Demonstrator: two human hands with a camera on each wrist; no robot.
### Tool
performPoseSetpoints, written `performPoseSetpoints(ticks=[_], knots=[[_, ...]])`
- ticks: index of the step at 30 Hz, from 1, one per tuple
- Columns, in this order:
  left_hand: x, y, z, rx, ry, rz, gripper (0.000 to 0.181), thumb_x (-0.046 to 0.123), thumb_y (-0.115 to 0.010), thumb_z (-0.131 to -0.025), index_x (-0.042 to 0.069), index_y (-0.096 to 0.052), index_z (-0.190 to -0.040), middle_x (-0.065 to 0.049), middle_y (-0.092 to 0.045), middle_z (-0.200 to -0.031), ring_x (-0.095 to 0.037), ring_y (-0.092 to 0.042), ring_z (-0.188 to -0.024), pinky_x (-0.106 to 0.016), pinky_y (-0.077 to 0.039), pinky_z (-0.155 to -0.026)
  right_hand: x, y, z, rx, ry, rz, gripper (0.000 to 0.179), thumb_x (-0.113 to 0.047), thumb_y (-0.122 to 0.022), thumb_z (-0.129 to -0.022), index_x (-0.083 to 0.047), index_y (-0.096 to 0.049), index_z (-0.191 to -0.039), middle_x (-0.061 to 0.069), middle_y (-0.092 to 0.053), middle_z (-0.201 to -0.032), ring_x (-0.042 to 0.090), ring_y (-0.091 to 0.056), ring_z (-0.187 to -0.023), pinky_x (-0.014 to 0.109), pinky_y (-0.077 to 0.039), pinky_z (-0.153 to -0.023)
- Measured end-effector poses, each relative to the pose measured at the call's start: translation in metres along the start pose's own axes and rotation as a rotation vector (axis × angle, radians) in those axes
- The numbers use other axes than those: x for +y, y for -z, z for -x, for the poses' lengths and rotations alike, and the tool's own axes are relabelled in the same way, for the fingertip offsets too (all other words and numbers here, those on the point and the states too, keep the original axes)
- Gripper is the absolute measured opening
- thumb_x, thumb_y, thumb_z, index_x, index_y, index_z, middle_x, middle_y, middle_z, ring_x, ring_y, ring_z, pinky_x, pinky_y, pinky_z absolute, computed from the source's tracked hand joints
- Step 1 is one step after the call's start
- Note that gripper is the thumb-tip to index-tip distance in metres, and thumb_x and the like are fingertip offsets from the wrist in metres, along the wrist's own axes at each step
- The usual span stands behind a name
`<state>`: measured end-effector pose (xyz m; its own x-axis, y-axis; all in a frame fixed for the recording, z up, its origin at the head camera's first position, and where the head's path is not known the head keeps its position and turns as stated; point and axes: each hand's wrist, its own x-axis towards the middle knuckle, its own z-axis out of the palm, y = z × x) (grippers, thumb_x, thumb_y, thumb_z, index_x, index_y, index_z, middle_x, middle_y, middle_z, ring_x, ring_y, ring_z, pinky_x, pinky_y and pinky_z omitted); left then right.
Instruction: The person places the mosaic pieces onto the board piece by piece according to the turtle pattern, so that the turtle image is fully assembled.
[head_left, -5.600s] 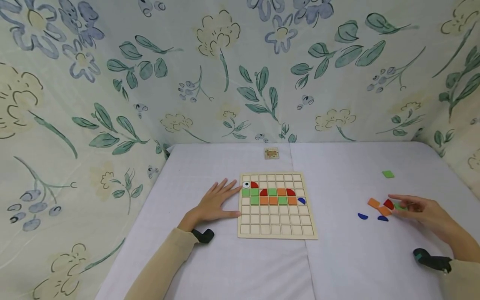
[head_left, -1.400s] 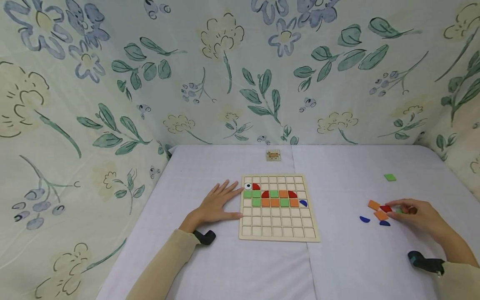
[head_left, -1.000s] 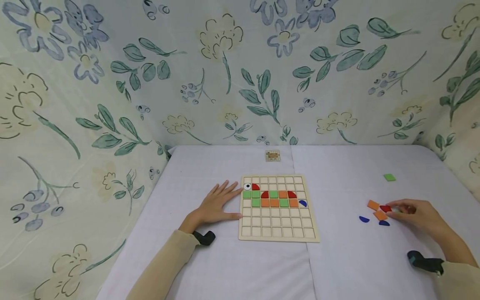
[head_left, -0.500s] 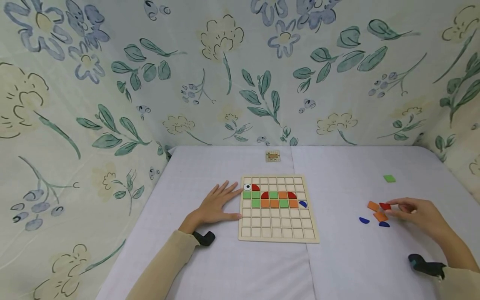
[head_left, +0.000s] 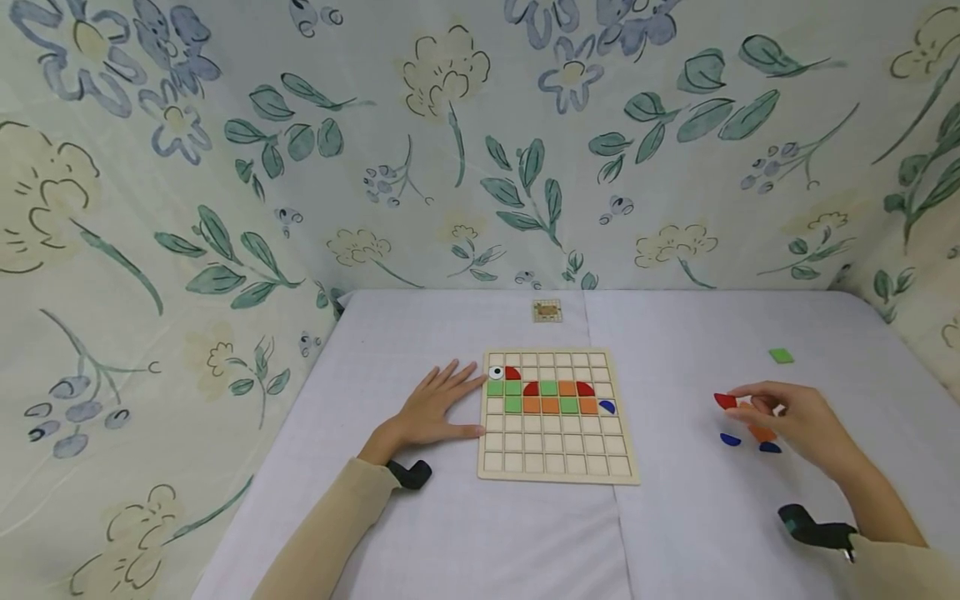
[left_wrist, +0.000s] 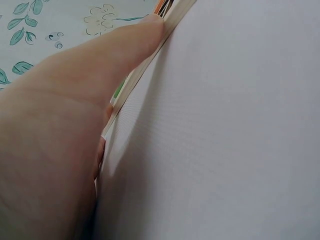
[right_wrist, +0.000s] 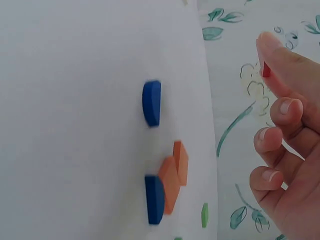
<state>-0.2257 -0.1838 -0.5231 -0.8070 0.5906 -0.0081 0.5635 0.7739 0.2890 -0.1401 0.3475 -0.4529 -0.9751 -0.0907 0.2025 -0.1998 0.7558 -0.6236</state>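
My left hand (head_left: pixel 431 408) lies flat with spread fingers on the white cloth. Its thumb and a fingertip touch the left edge of the wooden grid board (head_left: pixel 555 446); in the left wrist view the thumb (left_wrist: pixel 145 37) presses against that edge. Green, orange and red tiles, a round eye tile (head_left: pixel 496 372) and a blue half-circle tile (head_left: pixel 607 407) fill some squares. Right of the board, my right hand (head_left: pixel 802 421) pinches a red quarter-circle tile (head_left: pixel 724 401) between thumb and index finger. In the right wrist view this red tile (right_wrist: pixel 266 70) is raised off the table, the other fingers curled.
Beneath the right hand lie orange square tiles (right_wrist: pixel 170 185), with blue half-circle tiles (right_wrist: pixel 151 103) beside them. A green tile (head_left: pixel 781 356) rests farther back. Behind the board is a small pattern card (head_left: pixel 547 311). Flowered cloth (head_left: pixel 525 125) hangs around the table.
My right hand was at the loose tiles on the right. It has picked up the red quarter-circle tile and moved left with it. The left hand stays at the board's edge.
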Motion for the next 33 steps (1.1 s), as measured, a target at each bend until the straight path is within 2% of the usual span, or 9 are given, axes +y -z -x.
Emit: performPoseSetpoints(ticks=[9, 12, 17, 23, 33], knots=[[0.000, 0.001, -0.001, 0.000, -0.007, -0.001, 0.097, 0.084, -0.047, -0.082, 0.035, -0.018, -0.160, 0.007, -0.007, -0.167, -0.023, 0.003, -0.152, -0.047, 0.003, -0.121, -0.045, -0.036, -0.009, 0.027, 0.047, -0.031, 0.027, -0.011, -0.084, -0.081, 0.000, -0.072, -0.103, 0.002, -0.043, -0.069, 0.015, -0.041, -0.060, 0.025, -0.032, -0.043], [0.000, 0.001, -0.002, -0.005, -0.001, -0.001, 0.096, 0.085, -0.046, -0.082, 0.036, -0.018, -0.160, 0.008, -0.006, -0.167, -0.022, 0.004, -0.152, -0.047, 0.003, -0.121, -0.060, -0.052, -0.013, 0.035, 0.022, -0.072, 0.028, -0.012, -0.085, -0.079, -0.001, -0.073, -0.102, 0.002, -0.044, -0.068, 0.016, -0.042, -0.063, 0.028, -0.033, -0.043], [0.000, 0.001, 0.000, -0.001, -0.004, 0.007, 0.096, 0.084, -0.047, -0.082, 0.035, -0.019, -0.160, 0.007, -0.007, -0.167, -0.023, 0.003, -0.152, -0.048, 0.002, -0.121, -0.083, -0.075, -0.019, 0.000, 0.013, -0.121, 0.028, -0.014, -0.085, -0.079, -0.001, -0.074, -0.102, 0.002, -0.044, -0.067, 0.018, -0.043, -0.065, 0.028, -0.033, -0.045], [0.000, 0.001, 0.000, 0.004, -0.004, 0.004, 0.096, 0.084, -0.047, -0.082, 0.035, -0.020, -0.160, 0.007, -0.008, -0.167, -0.023, 0.002, -0.153, -0.047, 0.003, -0.121, -0.110, -0.099, -0.027, -0.089, 0.036, -0.170, 0.028, -0.017, -0.084, -0.081, -0.002, -0.075, -0.102, -0.001, -0.044, -0.066, 0.016, -0.044, -0.065, 0.023, -0.034, -0.049], [0.001, 0.002, 0.000, 0.001, 0.001, 0.008, 0.095, 0.082, -0.049, -0.082, 0.036, -0.020, -0.160, 0.007, -0.008, -0.167, -0.022, 0.003, -0.152, -0.046, 0.003, -0.121, -0.144, -0.143, -0.036, -0.154, 0.084, -0.284, 0.025, -0.011, -0.085, -0.079, 0.002, -0.074, -0.098, -0.003, -0.044, -0.063, 0.012, -0.041, -0.061, 0.023, -0.033, -0.052]])
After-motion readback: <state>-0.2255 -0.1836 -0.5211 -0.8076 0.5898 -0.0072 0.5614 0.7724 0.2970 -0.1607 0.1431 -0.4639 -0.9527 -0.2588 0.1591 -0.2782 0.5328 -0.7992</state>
